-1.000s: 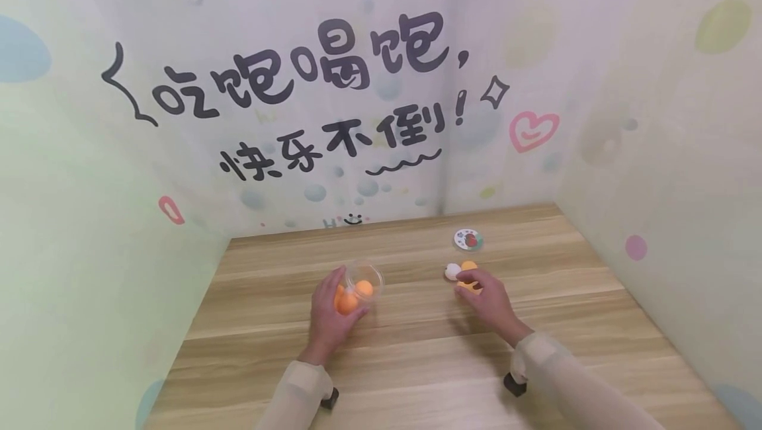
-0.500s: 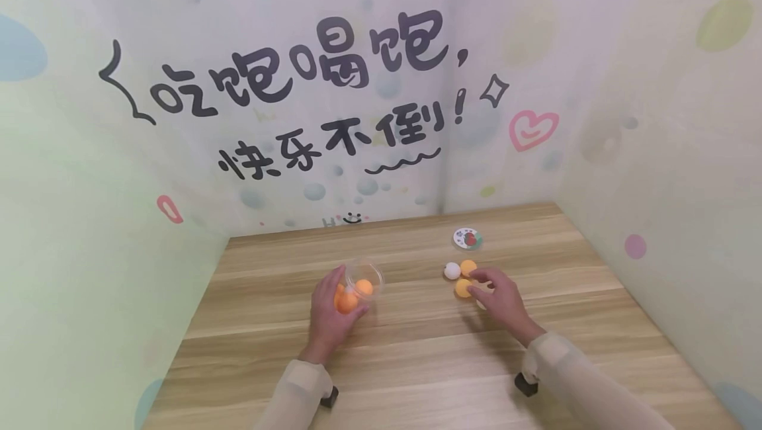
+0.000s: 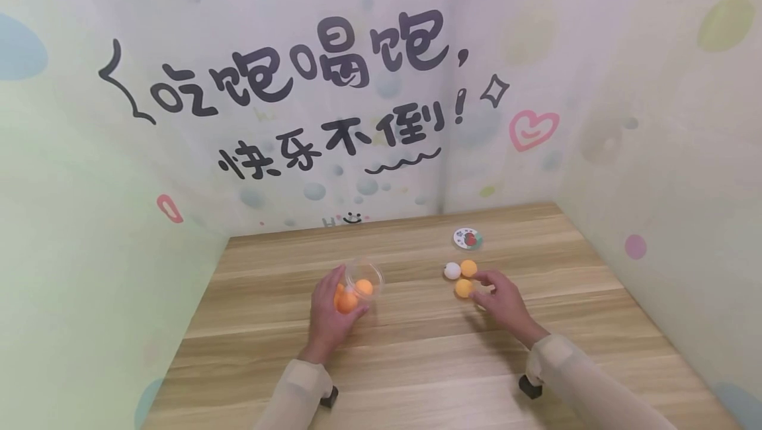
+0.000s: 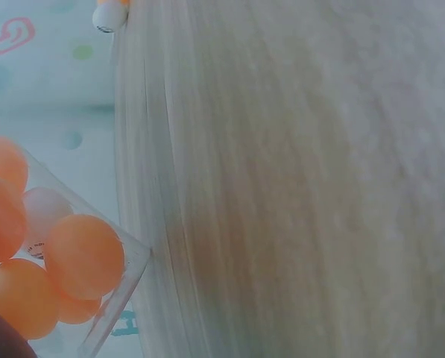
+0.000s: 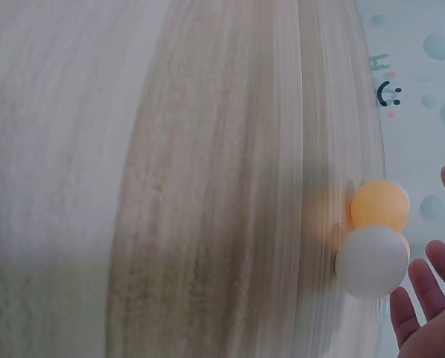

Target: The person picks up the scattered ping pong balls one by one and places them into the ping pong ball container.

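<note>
On the counter's point(image 3: 405, 357) left, the left hand point(image 3: 331, 311) wraps its fingers point(image 3: 326, 288) round a clear tub point(image 3: 381, 281) of balls point(image 3: 364, 288); to the right, the right hand point(image 3: 503, 299) has fingers spread beside loose orange balls point(image 3: 464, 289) and a white ball point(image 5: 371, 261).

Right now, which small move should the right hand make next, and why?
Probably close the right hand gently around the white ball nearest to it. Its relaxed fingers are beside this ball without wrapping it, and the left hand holds the clear container with orange balls inside, so this one could perhaps join them.
</note>
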Motion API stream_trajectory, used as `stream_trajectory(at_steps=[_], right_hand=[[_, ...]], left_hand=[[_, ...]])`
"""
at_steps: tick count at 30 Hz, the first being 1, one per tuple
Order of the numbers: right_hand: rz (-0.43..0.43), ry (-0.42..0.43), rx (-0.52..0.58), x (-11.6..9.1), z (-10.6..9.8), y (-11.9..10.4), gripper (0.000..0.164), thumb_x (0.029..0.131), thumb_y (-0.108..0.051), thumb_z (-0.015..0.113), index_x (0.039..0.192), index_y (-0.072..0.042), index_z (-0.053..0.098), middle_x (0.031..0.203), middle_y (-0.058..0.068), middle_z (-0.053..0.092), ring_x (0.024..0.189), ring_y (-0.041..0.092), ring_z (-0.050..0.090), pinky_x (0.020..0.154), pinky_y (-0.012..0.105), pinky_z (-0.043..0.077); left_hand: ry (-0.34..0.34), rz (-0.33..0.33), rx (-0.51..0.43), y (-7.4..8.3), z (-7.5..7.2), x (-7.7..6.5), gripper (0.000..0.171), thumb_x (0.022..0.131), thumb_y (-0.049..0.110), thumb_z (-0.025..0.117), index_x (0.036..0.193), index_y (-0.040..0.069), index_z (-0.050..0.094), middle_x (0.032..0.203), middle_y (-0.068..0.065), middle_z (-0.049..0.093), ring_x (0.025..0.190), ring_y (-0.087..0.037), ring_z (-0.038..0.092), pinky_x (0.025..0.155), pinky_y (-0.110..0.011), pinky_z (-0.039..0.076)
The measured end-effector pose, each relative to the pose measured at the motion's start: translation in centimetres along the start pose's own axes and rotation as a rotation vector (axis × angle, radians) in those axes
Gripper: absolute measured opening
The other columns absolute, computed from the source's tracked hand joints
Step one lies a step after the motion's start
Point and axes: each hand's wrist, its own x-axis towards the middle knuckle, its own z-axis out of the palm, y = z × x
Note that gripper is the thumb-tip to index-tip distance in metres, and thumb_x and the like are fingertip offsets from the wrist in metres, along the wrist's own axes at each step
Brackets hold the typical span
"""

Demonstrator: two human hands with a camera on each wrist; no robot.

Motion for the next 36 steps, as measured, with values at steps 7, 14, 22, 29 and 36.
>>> stream_trajectory(at_steps=[7,14,22,29,36], right_hand=[[0.011,-0.026,-0.028,-0.1,-0.1,0.8,0.042,0.082,-0.009,0.074,0.120,0.001,0.061,0.120,0.018,0.060,0.107,0.037,0.055,0.086,0.051,0.049],[0.075,-0.103,-0.023,-0.3,-0.3,1.3,0.047,0.083,-0.012,0.076,0.125,0.001,0.058,0.123,0.020,0.058,0.111,0.039,0.055,0.091,0.055,0.047],[0.103,-0.151,-0.052,-0.4,-0.2,1.4,0.045,0.083,-0.011,0.076,0.123,0.000,0.059,0.122,0.021,0.058,0.108,0.037,0.057,0.089,0.052,0.048],[0.074,-0.152,-0.053,-0.5,-0.1,1.6,0.048,0.081,-0.010,0.077,0.123,0.003,0.059,0.120,0.021,0.060,0.106,0.035,0.057,0.087,0.050,0.049],[0.039,-0.155,-0.089,-0.6,-0.1,1.8,0.048,0.080,-0.007,0.076,0.124,0.004,0.059,0.122,0.024,0.059,0.111,0.040,0.055,0.090,0.055,0.047]], left_hand=[[0.005,0.004,0.003,-0.2,0.0,-0.1,0.096,0.062,0.023,0.093,0.144,0.012,0.045,0.139,-0.009,0.050,0.125,-0.031,0.045,0.102,-0.053,0.035],[0.006,0.004,0.003,-0.3,-0.1,-0.1,0.096,0.061,0.022,0.093,0.144,0.010,0.045,0.139,-0.010,0.050,0.124,-0.033,0.045,0.101,-0.055,0.036],[0.005,-0.007,0.005,-0.2,-0.2,-0.2,0.096,0.061,0.022,0.093,0.143,0.009,0.045,0.139,-0.010,0.049,0.124,-0.032,0.045,0.101,-0.055,0.037],[0.001,-0.020,-0.010,-0.3,-0.2,-0.1,0.097,0.062,0.021,0.093,0.145,0.014,0.044,0.140,-0.009,0.049,0.125,-0.031,0.045,0.102,-0.054,0.037],[0.008,-0.015,-0.012,-0.3,-0.3,0.0,0.096,0.062,0.021,0.093,0.145,0.014,0.044,0.139,-0.009,0.050,0.125,-0.032,0.045,0.102,-0.055,0.037]])
